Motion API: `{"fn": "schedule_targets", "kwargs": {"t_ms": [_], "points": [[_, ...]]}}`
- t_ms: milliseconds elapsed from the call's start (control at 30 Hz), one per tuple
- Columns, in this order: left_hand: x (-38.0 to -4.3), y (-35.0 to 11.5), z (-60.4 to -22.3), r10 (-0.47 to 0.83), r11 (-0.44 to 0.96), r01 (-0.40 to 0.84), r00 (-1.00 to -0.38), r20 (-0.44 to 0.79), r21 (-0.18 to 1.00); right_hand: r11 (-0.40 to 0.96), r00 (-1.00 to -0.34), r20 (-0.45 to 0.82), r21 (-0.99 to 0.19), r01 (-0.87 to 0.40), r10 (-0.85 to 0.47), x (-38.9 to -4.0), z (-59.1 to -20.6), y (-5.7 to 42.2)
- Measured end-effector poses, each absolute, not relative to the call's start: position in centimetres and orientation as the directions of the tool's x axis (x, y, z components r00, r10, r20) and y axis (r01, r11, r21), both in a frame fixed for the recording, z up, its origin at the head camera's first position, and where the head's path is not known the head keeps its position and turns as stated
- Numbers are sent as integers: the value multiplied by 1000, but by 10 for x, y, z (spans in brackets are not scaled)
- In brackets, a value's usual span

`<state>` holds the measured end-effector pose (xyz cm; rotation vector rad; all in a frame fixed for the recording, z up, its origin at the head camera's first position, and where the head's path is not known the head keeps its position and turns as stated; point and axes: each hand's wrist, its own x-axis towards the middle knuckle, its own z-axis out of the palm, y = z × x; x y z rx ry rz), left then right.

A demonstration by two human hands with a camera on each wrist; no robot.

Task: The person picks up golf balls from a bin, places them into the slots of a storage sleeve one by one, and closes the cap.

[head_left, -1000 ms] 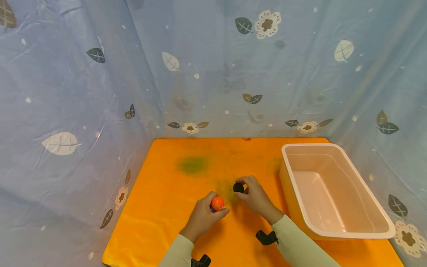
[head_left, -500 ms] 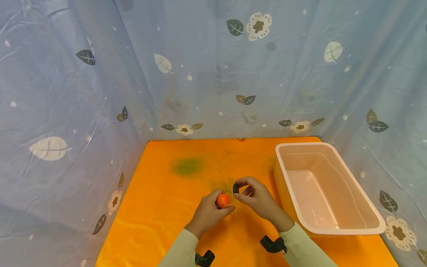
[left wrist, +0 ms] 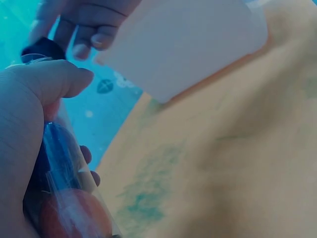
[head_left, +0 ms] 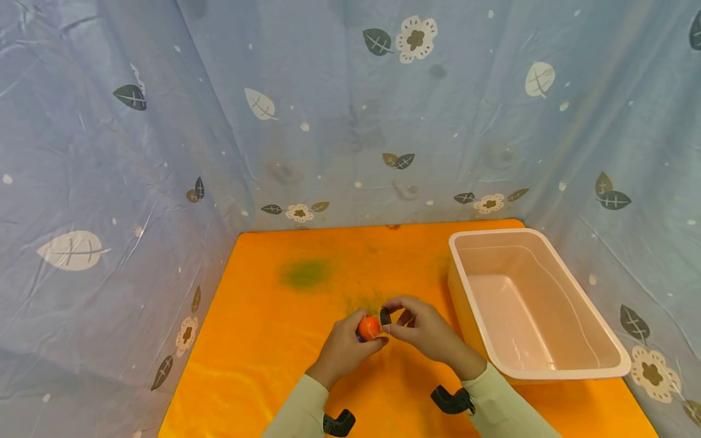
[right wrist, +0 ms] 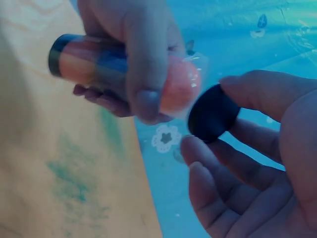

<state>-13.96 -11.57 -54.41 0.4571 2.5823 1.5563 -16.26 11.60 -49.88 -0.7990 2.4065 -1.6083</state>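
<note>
My left hand (head_left: pixel 346 347) grips a clear plastic tube (right wrist: pixel 91 62) with orange and blue balls inside. In the right wrist view an orange ball (right wrist: pixel 179 84) shows at the tube's near end, and a black cap covers the other end. Between thumb and fingers, my right hand (head_left: pixel 429 333) pinches a round black cap (right wrist: pixel 213 114) right at the tube's mouth. Whether the cap touches the rim I cannot tell. The left wrist view shows a blue ball (left wrist: pixel 60 151) and a reddish ball (left wrist: pixel 74 213) through the tube wall; the left hand hides the rest.
A pale pink plastic tub (head_left: pixel 528 316) stands on the right of the orange tabletop (head_left: pixel 274 316), with nothing seen inside. A green stain (head_left: pixel 306 274) marks the cloth. Blue patterned curtains (head_left: pixel 328 121) hang on the left, back and right sides.
The black cap has turned from facing the camera to edge-on. Both hands have drawn together, bringing the cap to the tube's mouth. The view has shifted slightly to the right.
</note>
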Motion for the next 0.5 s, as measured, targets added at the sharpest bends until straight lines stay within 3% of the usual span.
{"fn": "schedule_targets", "kwargs": {"t_ms": [500], "points": [[-141, -114, -547, 365, 458, 259, -927, 86, 850, 261, -792, 137, -899, -351, -594, -161, -492, 113]]}}
